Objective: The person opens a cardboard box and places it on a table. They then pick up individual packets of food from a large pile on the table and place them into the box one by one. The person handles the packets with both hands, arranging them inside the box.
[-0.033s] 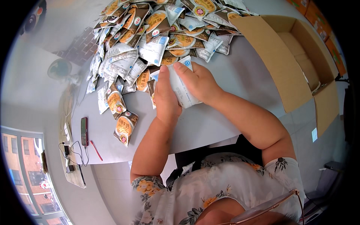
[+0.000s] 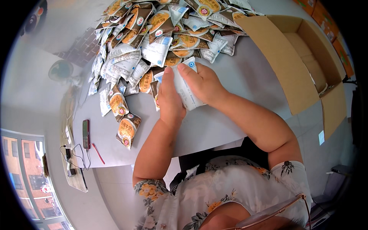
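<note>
Both my hands grip one white pillow-shaped pouch [image 2: 186, 96] with blue print, held upright at the middle of the grey table [image 2: 211, 134]. My left hand [image 2: 169, 94] wraps its left side, thumb along the edge. My right hand [image 2: 201, 82] holds the right side, thumb pressed on the pouch's face. Just beyond my hands lies a large heap of pouches [image 2: 157, 46], some showing white backs, others brown and orange fronts. Two pouches [image 2: 127, 130] lie apart toward the near left of the heap.
An open cardboard box [image 2: 278, 71] stands at the right, flaps spread. A dark red phone [image 2: 86, 134] with a cable, a thin red stick [image 2: 97, 153] and a power strip [image 2: 68, 163] are at the left. Orange cartons [image 2: 324, 19] sit behind the box. A window fills the lower left edge.
</note>
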The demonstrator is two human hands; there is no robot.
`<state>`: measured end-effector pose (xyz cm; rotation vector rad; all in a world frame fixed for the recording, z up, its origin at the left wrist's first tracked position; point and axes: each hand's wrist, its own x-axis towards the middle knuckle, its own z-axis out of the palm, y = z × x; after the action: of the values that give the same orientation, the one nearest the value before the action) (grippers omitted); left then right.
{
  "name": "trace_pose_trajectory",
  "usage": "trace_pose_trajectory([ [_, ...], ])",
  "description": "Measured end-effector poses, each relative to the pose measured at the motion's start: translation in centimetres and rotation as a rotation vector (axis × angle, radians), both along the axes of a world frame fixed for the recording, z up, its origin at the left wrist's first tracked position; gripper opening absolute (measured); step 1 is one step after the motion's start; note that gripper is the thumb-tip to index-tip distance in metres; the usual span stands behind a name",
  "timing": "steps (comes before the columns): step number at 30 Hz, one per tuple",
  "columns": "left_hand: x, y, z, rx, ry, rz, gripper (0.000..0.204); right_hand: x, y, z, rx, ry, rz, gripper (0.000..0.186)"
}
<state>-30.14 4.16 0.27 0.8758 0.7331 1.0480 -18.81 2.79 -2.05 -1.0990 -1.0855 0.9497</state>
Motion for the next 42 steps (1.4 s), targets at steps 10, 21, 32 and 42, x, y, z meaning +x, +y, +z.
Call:
trace_pose_trajectory([
  [10,0.6,0.1,-0.3,0.042,0.000,0.020,0.045,0.5,0.3,-0.4,0.030,-0.034,-0.024,0.049],
  [21,0.0,1.8,-2.2,0.218,0.369,0.014,0.052,1.9,2.0,-1.7,-0.173,0.135,-0.004,0.041],
  [32,0.6,1.3,-0.9,0.200,0.324,0.039,0.044,1.3,1.6,-1.0,-0.058,0.052,-0.078,0.042],
  [42,-0.9,2.1,-1.7,0.277,0.195,-0.126,0.046,2.1,0.9,0.1,0.044,0.054,-0.121,0.039],
])
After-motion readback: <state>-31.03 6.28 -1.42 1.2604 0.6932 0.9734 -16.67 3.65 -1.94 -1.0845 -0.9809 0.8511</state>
